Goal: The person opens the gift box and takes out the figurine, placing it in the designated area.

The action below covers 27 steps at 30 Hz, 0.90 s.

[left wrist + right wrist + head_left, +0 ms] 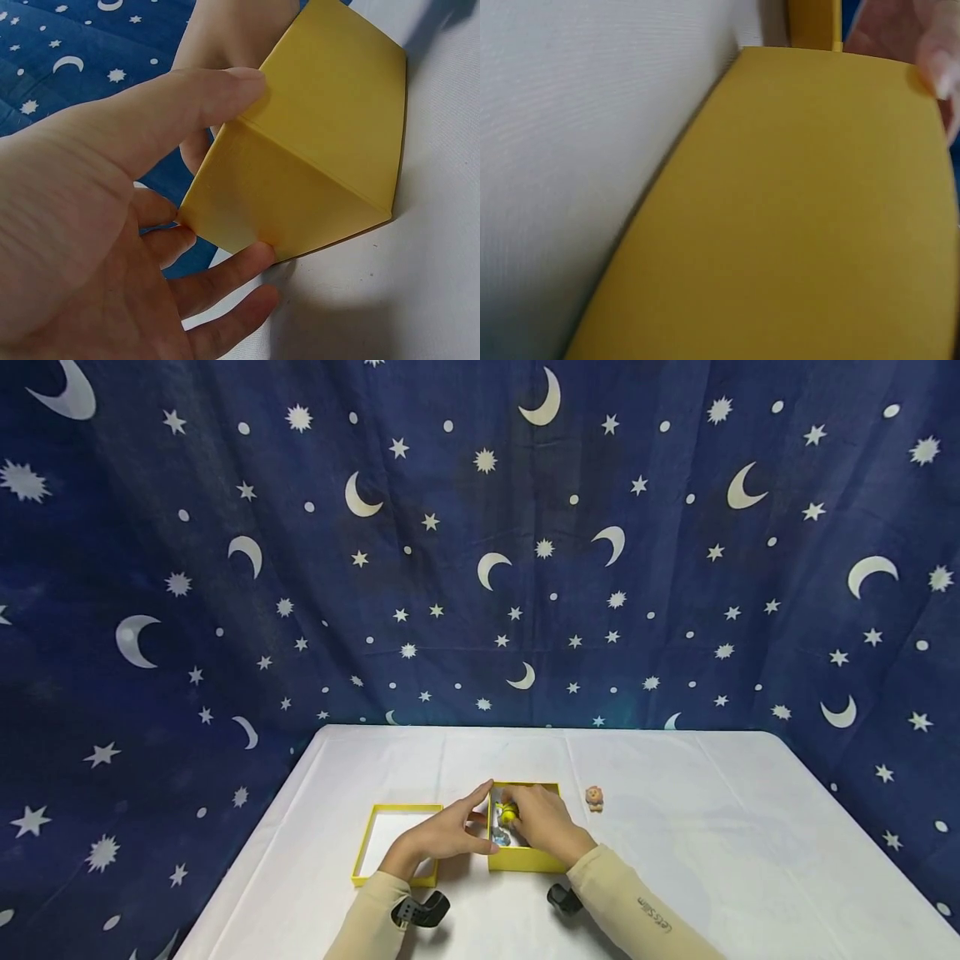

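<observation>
A yellow box (525, 860) stands with its top uncovered on the white table. My left hand (446, 832) holds it along the left side, with the thumb on the near corner's rim and the fingertips against the side wall. Inside the box, my right hand (543, 818) grips a small yellow figure (508, 813) with its fingers curled. The box's wall (780, 210) hides those fingers in the right wrist view. A grey-blue small item (500, 837) lies in the box's near left corner.
The yellow-rimmed lid (363, 843), white inside, lies left of the box. A small pinkish-orange figurine (594, 798) is on the table (735, 843) to the right of the box. Behind the table hangs a dark blue curtain (450, 568) with moons and stars.
</observation>
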Tool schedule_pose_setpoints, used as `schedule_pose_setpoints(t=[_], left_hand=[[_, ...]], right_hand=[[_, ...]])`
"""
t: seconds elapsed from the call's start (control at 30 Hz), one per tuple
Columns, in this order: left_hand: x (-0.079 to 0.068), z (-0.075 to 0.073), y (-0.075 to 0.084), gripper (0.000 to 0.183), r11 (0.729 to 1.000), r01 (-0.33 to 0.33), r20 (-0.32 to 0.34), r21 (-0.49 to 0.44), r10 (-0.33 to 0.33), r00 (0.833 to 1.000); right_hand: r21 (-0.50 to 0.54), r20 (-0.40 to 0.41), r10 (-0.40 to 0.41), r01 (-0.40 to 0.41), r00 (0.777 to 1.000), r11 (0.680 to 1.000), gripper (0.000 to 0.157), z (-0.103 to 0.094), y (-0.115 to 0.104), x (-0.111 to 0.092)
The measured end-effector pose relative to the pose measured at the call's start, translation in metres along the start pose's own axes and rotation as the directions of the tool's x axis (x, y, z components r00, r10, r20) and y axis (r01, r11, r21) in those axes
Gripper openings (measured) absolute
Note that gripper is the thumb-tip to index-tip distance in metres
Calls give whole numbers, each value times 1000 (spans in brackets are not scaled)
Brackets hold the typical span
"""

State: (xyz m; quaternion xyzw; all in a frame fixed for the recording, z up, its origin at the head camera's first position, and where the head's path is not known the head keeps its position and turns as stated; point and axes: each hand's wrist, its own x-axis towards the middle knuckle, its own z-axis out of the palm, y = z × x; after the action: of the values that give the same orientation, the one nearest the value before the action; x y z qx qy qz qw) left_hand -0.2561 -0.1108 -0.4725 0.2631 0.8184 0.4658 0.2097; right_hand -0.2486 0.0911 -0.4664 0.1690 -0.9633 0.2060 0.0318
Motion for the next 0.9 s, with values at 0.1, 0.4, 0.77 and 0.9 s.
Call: schedule_pose_setpoints(t=[0.1, 0.4, 0.77, 0.9], left_hand=[[1, -1, 0, 104, 1000, 0, 1, -2, 0, 1000], [1, 1, 1, 105, 1000, 21, -6, 19, -20, 1000], [2, 0, 1, 106, 1000, 9, -9, -17, -9, 1000], [2, 1, 0, 106, 1000, 9, -6, -1, -9, 1000]], right_hand=[[71, 20, 3, -4, 1000, 997, 31, -7, 3, -3], [386, 5, -102, 93, 995, 918, 36, -23, 22, -21], [589, -62, -67, 90, 996, 803, 36, -34, 36, -26], [622, -79, -44, 84, 996, 778, 34, -38, 40, -27]])
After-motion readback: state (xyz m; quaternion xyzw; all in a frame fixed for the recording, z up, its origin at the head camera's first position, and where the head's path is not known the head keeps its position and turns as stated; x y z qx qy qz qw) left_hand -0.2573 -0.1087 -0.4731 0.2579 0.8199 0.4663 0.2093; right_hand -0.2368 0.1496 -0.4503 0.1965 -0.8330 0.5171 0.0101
